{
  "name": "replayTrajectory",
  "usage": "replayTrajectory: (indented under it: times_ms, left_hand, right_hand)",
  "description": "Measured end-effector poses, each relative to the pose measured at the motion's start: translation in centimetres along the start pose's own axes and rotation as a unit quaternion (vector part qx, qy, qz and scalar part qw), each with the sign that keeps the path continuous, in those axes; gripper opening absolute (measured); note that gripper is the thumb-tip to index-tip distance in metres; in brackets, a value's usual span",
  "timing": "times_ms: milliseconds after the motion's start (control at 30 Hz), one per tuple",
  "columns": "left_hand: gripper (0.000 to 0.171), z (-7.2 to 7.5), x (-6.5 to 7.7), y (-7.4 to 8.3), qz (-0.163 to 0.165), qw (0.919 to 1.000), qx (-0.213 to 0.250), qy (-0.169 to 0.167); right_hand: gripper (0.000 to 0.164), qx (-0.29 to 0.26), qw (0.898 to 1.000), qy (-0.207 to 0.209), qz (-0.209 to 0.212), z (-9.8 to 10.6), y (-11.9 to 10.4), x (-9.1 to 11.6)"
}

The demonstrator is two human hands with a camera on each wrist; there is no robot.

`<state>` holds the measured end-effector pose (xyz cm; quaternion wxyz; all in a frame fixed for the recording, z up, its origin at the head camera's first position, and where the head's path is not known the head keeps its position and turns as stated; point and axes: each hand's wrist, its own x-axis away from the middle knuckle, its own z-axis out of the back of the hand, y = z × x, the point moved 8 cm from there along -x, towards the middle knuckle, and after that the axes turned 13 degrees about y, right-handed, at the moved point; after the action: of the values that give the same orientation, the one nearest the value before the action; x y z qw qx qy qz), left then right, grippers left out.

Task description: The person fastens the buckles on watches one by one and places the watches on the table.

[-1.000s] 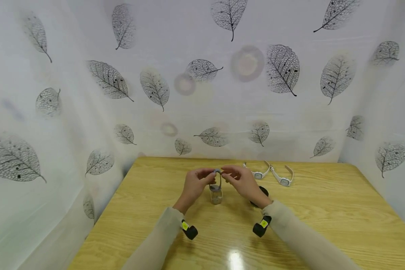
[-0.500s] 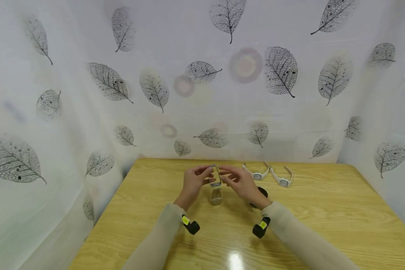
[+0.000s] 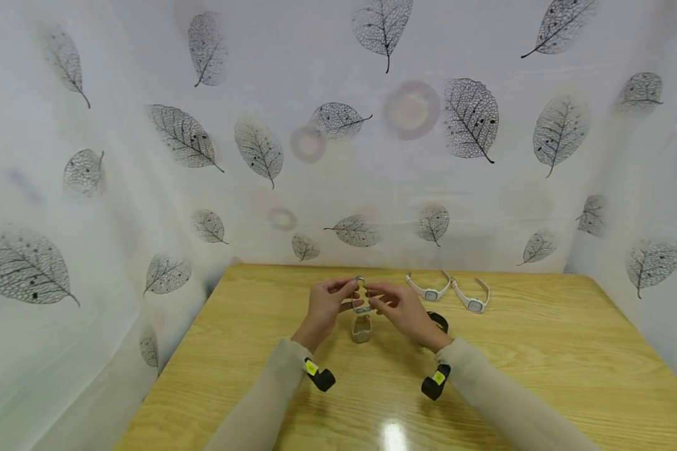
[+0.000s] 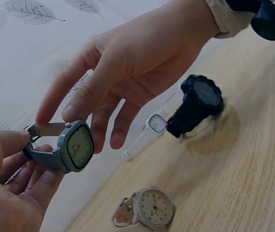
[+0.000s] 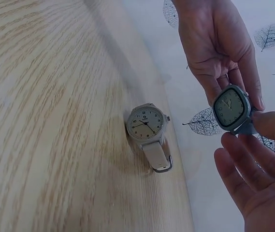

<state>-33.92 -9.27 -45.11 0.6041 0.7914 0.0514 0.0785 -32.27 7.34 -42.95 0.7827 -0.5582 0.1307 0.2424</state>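
Above the table, both hands hold a grey-blue wristwatch (image 4: 79,149) with a rounded-square face, its strap bent into a loop. My left hand (image 3: 324,308) pinches the strap at the buckle side, away from the case, with fingers below it. The thumb and index finger of my right hand (image 3: 402,307) pinch the strap beside the case; its other fingers extend past the case in the left wrist view. Just beneath the held watch, a beige round-faced watch (image 5: 146,124) stands on the table with its strap looped. The fingers partly hide the buckle.
A chunky black watch (image 4: 200,102) sits by my right wrist, partly hidden in the head view. Two white watches, one left (image 3: 430,294) and one right (image 3: 476,305), lie towards the table's back edge. A leaf-print curtain (image 3: 338,175) hangs behind the wooden table (image 3: 259,313).
The held watch has risen slightly and tilted, so its strap loop shows wider and the beige watch below is less covered. Both hands shifted only a little.
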Motion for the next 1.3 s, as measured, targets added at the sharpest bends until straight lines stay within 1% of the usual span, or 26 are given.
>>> replayTrajectory:
  times_ms: [133,233,333,433,500,633,700,733,800,900,1033,1167,1233,1300]
  left_hand:
    - [0.03,0.1,-0.1,-0.2,0.006,1.0,0.007,-0.001]
    - [0.031,0.1,0.0,-0.1,0.002,0.9999,0.005,-0.013]
    - [0.034,0.1,0.1,0.1,-0.013,0.9992,-0.02,-0.033]
    - [0.041,0.2,0.2,0.2,-0.036,0.9958,-0.056,-0.063]
    - [0.047,0.2,0.4,0.3,-0.056,0.9914,-0.081,-0.086]
    - [0.056,0.1,1.0,0.3,-0.104,0.9763,-0.139,-0.13]
    - [0.058,0.1,1.2,0.3,-0.123,0.9683,-0.165,-0.142]
    - [0.058,0.2,1.3,0.2,-0.128,0.9657,-0.172,-0.146]
    - [0.058,0.3,1.5,0.1,-0.133,0.9625,-0.181,-0.152]
    - [0.055,0.4,1.5,-0.3,-0.136,0.9606,-0.186,-0.155]
    - [0.049,0.4,1.6,-0.5,-0.134,0.96,-0.19,-0.156]
    - [0.048,0.4,1.5,-0.6,-0.131,0.9595,-0.198,-0.152]
    - [0.048,0.4,1.4,-0.6,-0.129,0.9601,-0.2,-0.147]
    - [0.047,0.4,1.1,-0.6,-0.125,0.9623,-0.197,-0.14]
  right_hand:
    - [0.037,-0.016,1.0,0.0,-0.013,-0.1,-0.1,-0.1]
    - [0.037,-0.02,0.999,-0.001,-0.025,-0.1,0.0,-0.1]
    - [0.038,-0.014,0.999,-0.003,-0.039,0.0,0.2,-0.1]
    - [0.037,-0.012,0.998,-0.003,-0.054,0.3,0.4,-0.2]
    - [0.037,-0.012,0.998,-0.003,-0.067,0.4,0.6,-0.3]
    - [0.038,-0.019,0.996,-0.006,-0.088,0.6,1.0,-0.3]
    - [0.038,-0.021,0.995,-0.007,-0.098,0.6,1.2,-0.4]
    - [0.038,-0.022,0.995,-0.007,-0.101,0.6,1.2,-0.3]
    - [0.038,-0.026,0.994,-0.008,-0.108,0.6,1.2,-0.3]
    - [0.039,-0.026,0.994,-0.012,-0.11,0.6,1.3,-0.1]
    - [0.04,-0.028,0.994,-0.018,-0.104,0.4,1.3,0.0]
    - [0.039,-0.022,0.995,-0.023,-0.098,0.3,1.3,-0.1]
    - [0.038,-0.024,0.994,-0.022,-0.102,0.3,1.4,-0.1]
    - [0.038,-0.028,0.994,-0.02,-0.105,0.4,1.5,-0.2]
